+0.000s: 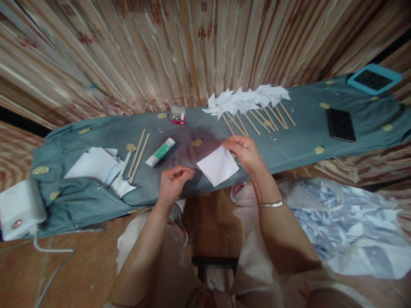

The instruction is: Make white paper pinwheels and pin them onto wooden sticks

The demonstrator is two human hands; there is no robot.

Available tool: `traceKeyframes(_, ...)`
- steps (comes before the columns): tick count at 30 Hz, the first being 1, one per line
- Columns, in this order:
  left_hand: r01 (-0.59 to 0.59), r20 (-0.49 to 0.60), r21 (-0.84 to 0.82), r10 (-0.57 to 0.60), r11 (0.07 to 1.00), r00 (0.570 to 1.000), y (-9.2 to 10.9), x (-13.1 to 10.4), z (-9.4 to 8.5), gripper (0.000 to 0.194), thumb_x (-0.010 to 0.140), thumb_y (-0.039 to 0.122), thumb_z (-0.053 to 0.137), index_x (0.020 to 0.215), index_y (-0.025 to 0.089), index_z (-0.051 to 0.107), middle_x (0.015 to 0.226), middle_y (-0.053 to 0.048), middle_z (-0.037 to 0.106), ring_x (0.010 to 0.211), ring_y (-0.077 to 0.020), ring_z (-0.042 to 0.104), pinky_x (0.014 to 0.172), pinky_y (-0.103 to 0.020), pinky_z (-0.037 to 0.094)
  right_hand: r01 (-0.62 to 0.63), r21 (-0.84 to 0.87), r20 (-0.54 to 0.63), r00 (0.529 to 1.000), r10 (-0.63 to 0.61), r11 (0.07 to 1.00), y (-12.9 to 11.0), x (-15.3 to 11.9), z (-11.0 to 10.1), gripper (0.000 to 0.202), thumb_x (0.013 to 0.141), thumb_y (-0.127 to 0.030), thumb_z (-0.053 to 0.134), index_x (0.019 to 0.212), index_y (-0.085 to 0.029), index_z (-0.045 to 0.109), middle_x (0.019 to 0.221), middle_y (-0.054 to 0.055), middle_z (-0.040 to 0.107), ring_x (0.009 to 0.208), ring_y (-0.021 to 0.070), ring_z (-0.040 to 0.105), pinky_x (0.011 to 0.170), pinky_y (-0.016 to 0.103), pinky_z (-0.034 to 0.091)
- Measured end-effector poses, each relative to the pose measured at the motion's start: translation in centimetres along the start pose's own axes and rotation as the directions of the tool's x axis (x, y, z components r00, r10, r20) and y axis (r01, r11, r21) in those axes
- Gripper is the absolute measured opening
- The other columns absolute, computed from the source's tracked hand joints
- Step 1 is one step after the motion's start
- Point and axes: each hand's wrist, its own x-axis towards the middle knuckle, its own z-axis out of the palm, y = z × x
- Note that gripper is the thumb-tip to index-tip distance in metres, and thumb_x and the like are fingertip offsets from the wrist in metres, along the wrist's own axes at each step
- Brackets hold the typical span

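A paper square (218, 167) is being pinched by the right hand (242, 150); at near left, the left hand (175, 183) is being held curled closed.

The paper square (217, 167) and pinwheels (239, 103) are white; the sticks (136, 153), pale tan. The cloth (305, 124) is grey-green with yellow motifs, the glue tube (161, 151) white and green.

No text can be read with certainty. The tube (161, 152) has a green-and-white label whose print is too small to make out. The small red box (178, 122) has a pale patch, also unreadable. The round mark (16, 223) on the white device (19, 203) is too blurred to decipher.
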Motion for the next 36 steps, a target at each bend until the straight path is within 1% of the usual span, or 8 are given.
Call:
traceKeyframes(3, -0.013, -0.072, -0.045, 0.009, 0.999, 0.997, 0.0, 0.2, 0.1, 0.027, 0.06, 0.037, 0.078, 0.076, 0.016, 0.075, 0.077, -0.005, 0.074, 0.072, -0.0161, 0.064, 0.07, -0.026, 0.051, -0.001, 0.026, 0.014, 1.0, 0.0, 1.0, -0.2, 0.1, 0.2, 0.016, 0.056, -0.032, 0.073, 0.06, -0.019, 0.065, 0.055, -0.002, 0.064, 0.049, 0.0103, 0.051, 0.047, 0.023, 0.037)
traceKeyframes(6, 0.012, -0.048, -0.119, -0.018, 0.993, 0.999, -0.2, 0.3, 0.7, 0.041, 0.055, 0.04, 0.083, 0.088, 0.016, 0.075, 0.086, -0.005, 0.074, 0.077, -0.0164, 0.065, 0.073, -0.026, 0.05, -0.036, 0.055, 0.053, 0.998, 0.034, 0.998, 0.0, 0.1, 0.7, 0.017, 0.055, -0.032, 0.075, 0.061, -0.019, 0.065, 0.055, -0.002, 0.063, 0.049, 0.0101, 0.051, 0.047, 0.023, 0.037)
traceKeyframes(12, 0.048, 0.038, -0.102, -0.044, 0.994, 0.998, -1.1, 0.2, 1.1, 0.03, 0.063, 0.04, 0.077, 0.054, 0.015, 0.063, 0.052, 0.003, 0.057, 0.052, -0.0087, 0.047, 0.055, -0.022, 0.037, -0.08, 0.089, 0.055, 0.996, 0.075, 0.993, 0.3, 0.2, 1.7, 0.023, 0.055, -0.036, 0.078, 0.061, -0.019, 0.064, 0.055, -0.004, 0.06, 0.049, 0.0085, 0.049, 0.048, 0.022, 0.036)
traceKeyframes(20, 0.068, 0.047, -0.061, -0.065, 0.996, 0.997, -1.7, 0.3, 0.2, 0.03, 0.066, 0.04, 0.073, 0.054, 0.016, 0.062, 0.053, 0.003, 0.056, 0.055, -0.0104, 0.05, 0.058, -0.022, 0.039, -0.08, 0.051, 0.168, 0.983, 0.071, 0.996, 0.1, -0.2, 2.3, 0.042, 0.048, -0.049, 0.087, 0.069, -0.019, 0.067, 0.064, -0.002, 0.066, 0.056, 0.0099, 0.055, 0.05, 0.022, 0.04)
traceKeyframes(24, 0.068, 0.059, -0.063, -0.064, 0.996, 0.996, -1.8, 0.4, 0.1, 0.029, 0.065, 0.04, 0.074, 0.053, 0.016, 0.063, 0.054, 0.001, 0.057, 0.057, -0.0107, 0.052, 0.058, -0.022, 0.041, -0.036, 0.037, 0.105, 0.994, 0.031, 0.999, 1.0, 0.3, 2.4, 0.04, 0.053, -0.053, 0.084, 0.062, -0.019, 0.064, 0.056, -0.004, 0.061, 0.05, 0.0084, 0.049, 0.049, 0.023, 0.039)
traceKeyframes(29, 0.079, -0.048, -0.231, -0.092, 0.97, 0.995, -1.4, 0.8, 0.3, 0.03, 0.061, 0.041, 0.077, 0.055, 0.015, 0.061, 0.053, 0.003, 0.055, 0.051, -0.0082, 0.049, 0.053, -0.021, 0.045, 0.129, 0.041, 0.007, 0.992, -0.13, 0.991, 1.1, 1.0, 1.8, 0.033, 0.067, -0.053, 0.076, 0.071, -0.021, 0.068, 0.075, 0.001, 0.07, 0.071, 0.0124, 0.062, 0.072, 0.027, 0.05)
traceKeyframes(32, 0.042, -0.138, -0.319, -0.091, 0.947, 0.986, -0.9, 1.3, 0.0, 0.032, 0.06, 0.04, 0.079, 0.056, 0.015, 0.06, 0.055, 0.004, 0.054, 0.052, -0.0076, 0.05, 0.056, -0.022, 0.049, 0.2, -0.063, -0.044, 0.978, -0.203, 0.978, 1.3, 0.7, 1.5, 0.031, 0.07, -0.05, 0.074, 0.076, -0.02, 0.067, 0.077, 0.002, 0.071, 0.07, 0.013, 0.061, 0.071, 0.028, 0.049)
traceKeyframes(36, -0.167, -0.294, -0.21, 0.1, 0.963, 0.951, 0.1, 1.9, -1.3, 0.019, 0.066, 0.034, 0.076, 0.066, 0.017, 0.067, 0.068, 0.001, 0.066, 0.062, -0.0111, 0.059, 0.067, -0.027, 0.053, 0.228, -0.188, -0.065, 0.968, -0.244, 0.955, 2.1, 0.1, 1.5, 0.027, 0.075, -0.045, 0.07, 0.082, -0.02, 0.066, 0.076, 0.001, 0.069, 0.072, 0.0146, 0.062, 0.071, 0.029, 0.048)
